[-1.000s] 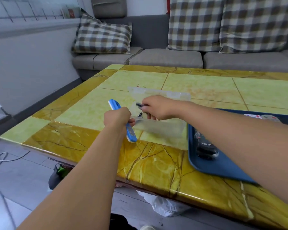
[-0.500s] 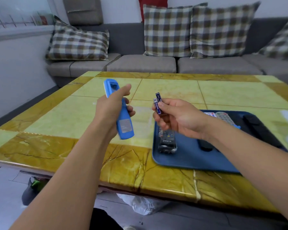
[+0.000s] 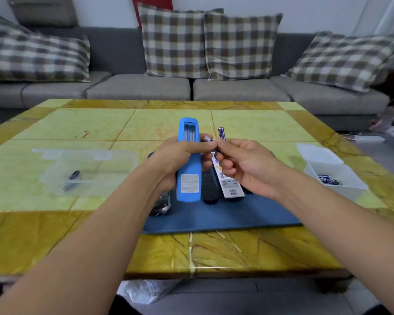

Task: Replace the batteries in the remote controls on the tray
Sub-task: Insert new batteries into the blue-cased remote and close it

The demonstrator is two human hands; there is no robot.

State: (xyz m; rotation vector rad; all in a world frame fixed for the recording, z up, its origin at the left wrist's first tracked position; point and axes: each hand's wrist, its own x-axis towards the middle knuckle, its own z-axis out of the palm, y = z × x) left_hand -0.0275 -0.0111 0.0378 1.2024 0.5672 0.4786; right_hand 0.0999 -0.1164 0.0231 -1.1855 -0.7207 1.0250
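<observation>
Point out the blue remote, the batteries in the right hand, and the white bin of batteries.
blue remote (image 3: 188, 178): head view, lower back near the label.
batteries (image 3: 221, 133): head view, upright one's blue wrap.
white bin (image 3: 341, 186): head view, front wall.

A marble-patterned table (image 3: 82, 128) with pale green tiles and ochre borders fills the middle of the room. Behind the table runs a grey sofa (image 3: 139, 87), its seat cushions level with the table's far edge. Four checked pillows lean on the sofa's back: one at the left end (image 3: 34, 55), two side by side behind the table's middle (image 3: 173, 42) (image 3: 239, 46), and one tilted at the right end (image 3: 341, 60). A red strip (image 3: 152, 3) shows on the wall above the middle pillows. Under the table's near edge lies a crumpled white plastic bag (image 3: 146, 292) on the grey floor. Right of the table, a white power strip (image 3: 369, 139) rests on the floor.
</observation>
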